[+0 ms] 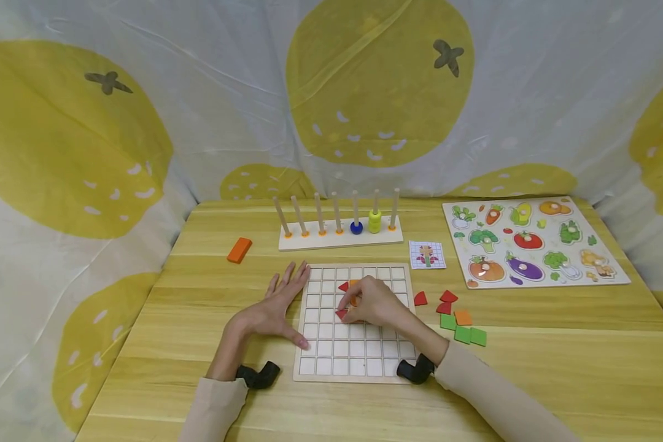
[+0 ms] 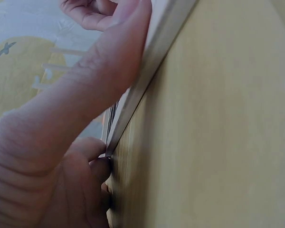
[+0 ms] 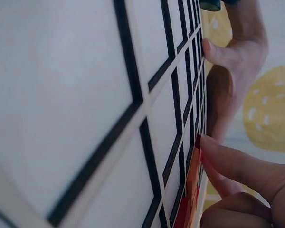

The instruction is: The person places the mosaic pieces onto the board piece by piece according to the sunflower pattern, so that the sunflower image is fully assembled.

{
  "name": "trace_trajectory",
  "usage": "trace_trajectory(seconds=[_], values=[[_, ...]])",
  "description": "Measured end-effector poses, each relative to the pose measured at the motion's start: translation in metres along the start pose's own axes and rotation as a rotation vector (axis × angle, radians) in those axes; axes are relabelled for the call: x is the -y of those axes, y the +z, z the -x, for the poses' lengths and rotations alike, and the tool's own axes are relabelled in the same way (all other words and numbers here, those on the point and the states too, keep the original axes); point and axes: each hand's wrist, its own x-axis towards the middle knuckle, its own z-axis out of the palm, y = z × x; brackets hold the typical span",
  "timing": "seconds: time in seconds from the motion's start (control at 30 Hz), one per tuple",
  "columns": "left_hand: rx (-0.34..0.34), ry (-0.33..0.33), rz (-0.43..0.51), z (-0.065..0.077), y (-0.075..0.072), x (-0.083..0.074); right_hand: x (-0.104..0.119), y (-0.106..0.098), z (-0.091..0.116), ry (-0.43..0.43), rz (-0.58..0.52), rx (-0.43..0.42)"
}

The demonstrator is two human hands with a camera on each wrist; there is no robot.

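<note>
Cropped sleeves (image 1: 217, 406), left fingers (image 1: 295, 287) spread against board (image 1: 325, 348); right fingers (image 1: 356, 315) pinching red piece (image 1: 340, 314), orange piece (image 1: 354, 283) partly hidden

Orange pieces (image 1: 353, 283) partly hidden behind right hand (image 1: 373, 302)

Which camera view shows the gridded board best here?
The head view: it shows the gridded board almost whole from above, though the right hand covers part. The left wrist view catches mainly its edge; the right wrist view shows it close up, steeply slanted and cropped.
</note>
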Motion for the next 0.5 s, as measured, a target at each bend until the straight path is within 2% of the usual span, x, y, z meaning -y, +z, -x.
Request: trace_trajectory(seconds=[0.5], values=[[0.004, -0.002, -0.006, -0.0006, 0.0006, 0.0015, 0.0020, -0.0017, -0.0019, 0.033, 0.042, -0.019]])
